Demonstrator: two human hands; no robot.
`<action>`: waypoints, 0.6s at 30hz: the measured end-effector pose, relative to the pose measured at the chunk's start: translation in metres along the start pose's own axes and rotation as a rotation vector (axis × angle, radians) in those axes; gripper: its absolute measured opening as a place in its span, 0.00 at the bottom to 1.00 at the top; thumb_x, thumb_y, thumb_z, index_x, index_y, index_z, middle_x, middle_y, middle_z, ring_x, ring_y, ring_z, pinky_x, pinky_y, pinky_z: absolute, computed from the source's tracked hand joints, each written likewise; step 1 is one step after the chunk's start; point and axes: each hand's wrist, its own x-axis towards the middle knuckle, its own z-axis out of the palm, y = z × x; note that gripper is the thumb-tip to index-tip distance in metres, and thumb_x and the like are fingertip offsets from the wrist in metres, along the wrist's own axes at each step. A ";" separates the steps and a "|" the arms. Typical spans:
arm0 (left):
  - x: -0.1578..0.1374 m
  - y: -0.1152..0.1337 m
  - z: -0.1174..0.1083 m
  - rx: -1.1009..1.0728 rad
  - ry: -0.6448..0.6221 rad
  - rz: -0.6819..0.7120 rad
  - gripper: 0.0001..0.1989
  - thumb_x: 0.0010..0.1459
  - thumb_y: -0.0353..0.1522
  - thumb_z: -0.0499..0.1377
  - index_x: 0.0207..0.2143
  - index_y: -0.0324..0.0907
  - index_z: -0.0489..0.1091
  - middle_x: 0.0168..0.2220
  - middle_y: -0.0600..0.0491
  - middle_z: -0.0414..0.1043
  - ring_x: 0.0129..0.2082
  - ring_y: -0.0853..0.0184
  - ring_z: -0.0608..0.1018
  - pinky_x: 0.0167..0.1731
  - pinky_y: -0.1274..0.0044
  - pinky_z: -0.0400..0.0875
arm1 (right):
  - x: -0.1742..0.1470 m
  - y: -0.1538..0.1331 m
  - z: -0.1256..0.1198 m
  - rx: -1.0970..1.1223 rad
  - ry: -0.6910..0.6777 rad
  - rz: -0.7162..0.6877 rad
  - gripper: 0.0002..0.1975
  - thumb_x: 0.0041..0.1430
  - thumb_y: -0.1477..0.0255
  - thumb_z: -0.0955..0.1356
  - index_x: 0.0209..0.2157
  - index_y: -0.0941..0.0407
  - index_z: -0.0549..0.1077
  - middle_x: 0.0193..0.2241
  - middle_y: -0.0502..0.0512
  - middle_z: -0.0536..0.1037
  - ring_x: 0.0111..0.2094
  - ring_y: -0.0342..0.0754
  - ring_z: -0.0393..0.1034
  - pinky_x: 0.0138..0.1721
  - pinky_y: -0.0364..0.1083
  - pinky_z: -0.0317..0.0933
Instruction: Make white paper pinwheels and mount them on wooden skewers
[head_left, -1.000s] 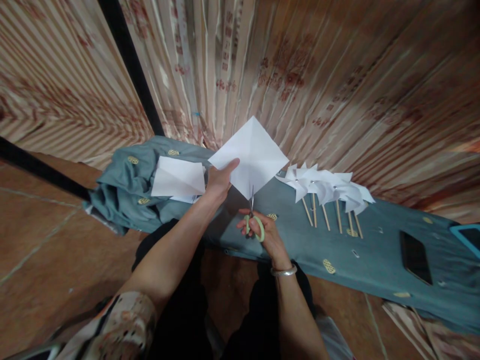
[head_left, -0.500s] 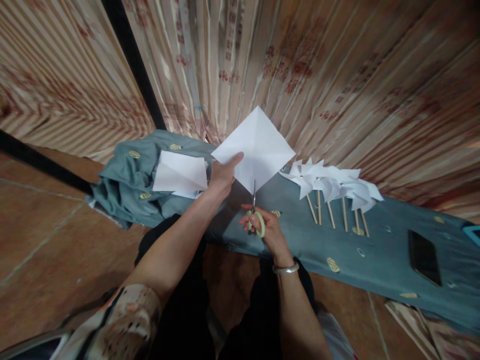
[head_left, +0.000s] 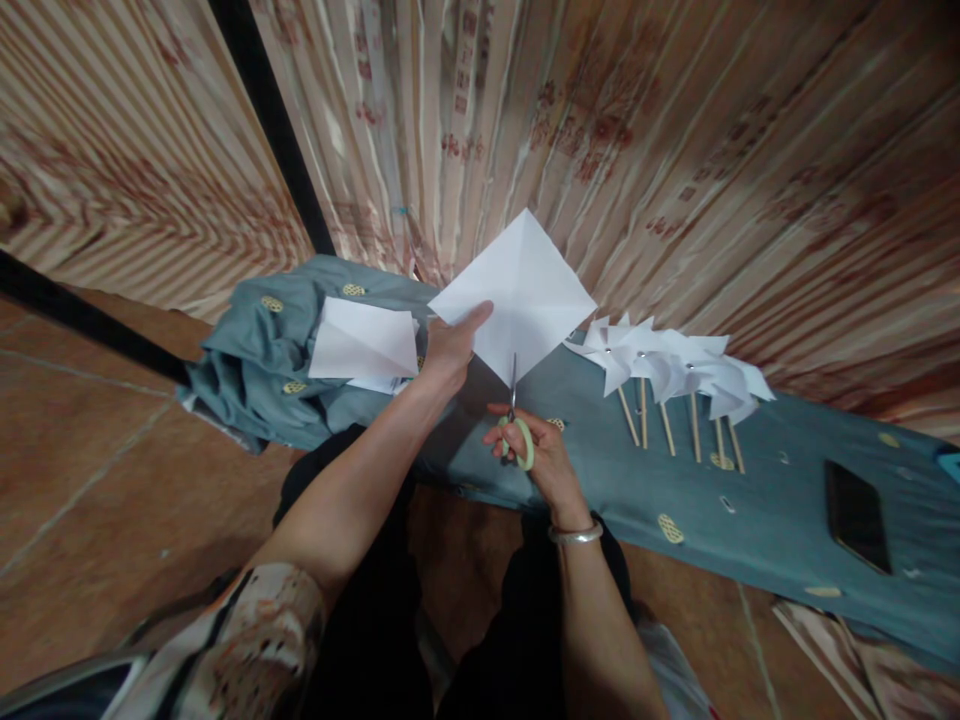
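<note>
A white square sheet of paper (head_left: 529, 290) with crease lines is held up as a diamond, one corner toward me. My left hand (head_left: 455, 345) pinches it at its left side, thumb on top. My right hand (head_left: 544, 450) has its fingers in the handles of green-handled scissors (head_left: 524, 445). The scissor blades point away from me and lie at the paper's near corner, along the middle crease. From here I cannot tell how long the cut is.
A stack of white paper (head_left: 364, 340) lies left on the grey-green cloth (head_left: 465, 465). Several white paper pinwheels (head_left: 686, 368) on wooden sticks lie to the right, and a dark phone (head_left: 859, 515) farther right. A pleated patterned curtain (head_left: 600, 130) hangs behind.
The whole view has shifted slightly. Both hands keep their hold, and the paper and scissors stay in nearly the same position relative to each other.
</note>
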 end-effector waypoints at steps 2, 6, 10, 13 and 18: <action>-0.001 0.001 0.000 -0.003 -0.004 -0.002 0.21 0.33 0.36 0.74 0.32 0.36 0.76 0.36 0.46 0.81 0.45 0.52 0.81 0.44 0.67 0.76 | 0.000 -0.001 0.000 -0.003 0.002 0.002 0.27 0.47 0.49 0.73 0.41 0.54 0.79 0.24 0.50 0.79 0.22 0.43 0.68 0.23 0.41 0.61; -0.001 0.002 0.000 -0.009 -0.013 0.005 0.22 0.33 0.36 0.75 0.32 0.37 0.76 0.35 0.46 0.81 0.43 0.53 0.81 0.42 0.68 0.77 | 0.000 -0.001 0.001 -0.009 0.004 0.002 0.26 0.46 0.49 0.73 0.40 0.54 0.79 0.23 0.50 0.78 0.22 0.43 0.68 0.23 0.41 0.60; 0.000 0.002 0.000 -0.012 -0.009 0.003 0.22 0.31 0.37 0.75 0.31 0.37 0.76 0.33 0.47 0.81 0.40 0.55 0.81 0.41 0.68 0.77 | 0.001 0.001 0.001 -0.003 -0.006 0.002 0.26 0.47 0.49 0.73 0.41 0.55 0.79 0.22 0.50 0.78 0.22 0.42 0.68 0.22 0.41 0.60; 0.002 0.001 0.000 -0.019 -0.014 0.006 0.23 0.30 0.37 0.75 0.31 0.37 0.76 0.32 0.48 0.80 0.37 0.56 0.82 0.41 0.68 0.77 | 0.002 0.003 0.001 0.009 -0.015 0.014 0.27 0.45 0.50 0.74 0.41 0.55 0.79 0.22 0.50 0.77 0.22 0.41 0.68 0.23 0.40 0.61; 0.002 0.002 -0.001 -0.010 -0.025 -0.005 0.22 0.32 0.37 0.75 0.31 0.36 0.76 0.31 0.48 0.80 0.36 0.58 0.82 0.39 0.70 0.77 | 0.003 0.006 0.000 0.004 -0.016 0.003 0.26 0.46 0.51 0.74 0.40 0.55 0.79 0.21 0.49 0.77 0.21 0.41 0.68 0.22 0.40 0.61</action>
